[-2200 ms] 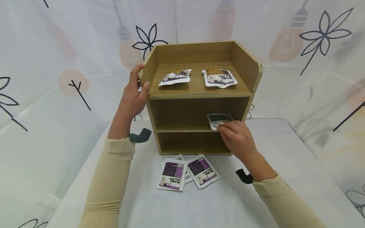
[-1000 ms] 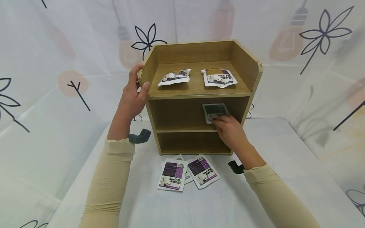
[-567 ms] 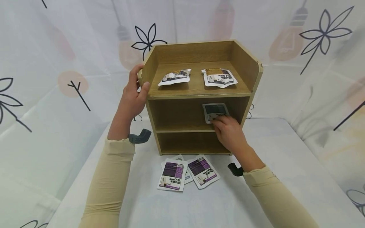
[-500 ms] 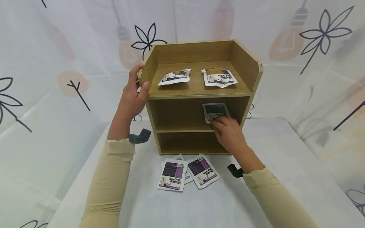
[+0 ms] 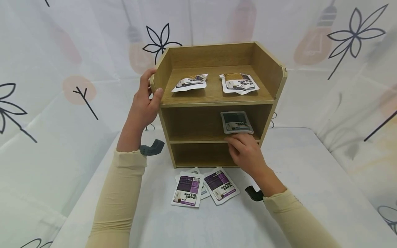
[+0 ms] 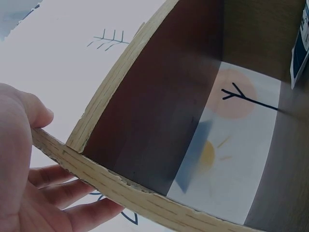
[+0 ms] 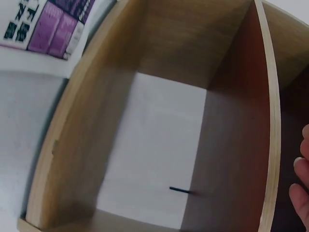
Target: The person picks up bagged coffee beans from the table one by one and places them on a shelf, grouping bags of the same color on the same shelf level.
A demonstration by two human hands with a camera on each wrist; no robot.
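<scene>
A small wooden shelf unit (image 5: 266,74) stands on the white table. My left hand (image 5: 151,86) grips the top of its left side wall, thumb inside and fingers outside; the left wrist view shows that hand (image 6: 29,159) wrapped round the panel edge (image 6: 120,188). A dark grey sachet (image 5: 236,122) lies at the right of the middle shelf. My right hand (image 5: 238,144) hovers just below it at the shelf's front edge, fingers loosely bent and holding nothing. In the right wrist view only its fingertips (image 7: 300,193) show, beside the lower compartment (image 7: 154,145).
Two white sachets (image 5: 190,82) (image 5: 238,83) lie on the top shelf. Two purple sachets (image 5: 187,189) (image 5: 221,185), with a third partly hidden under them, lie on the table in front of the unit. Patterned white curtains hang close behind and on both sides.
My right hand carried the dark sachet into the middle shelf, let go of it and drew back to the front edge. The sachet now lies flat. My left hand has stayed put.
</scene>
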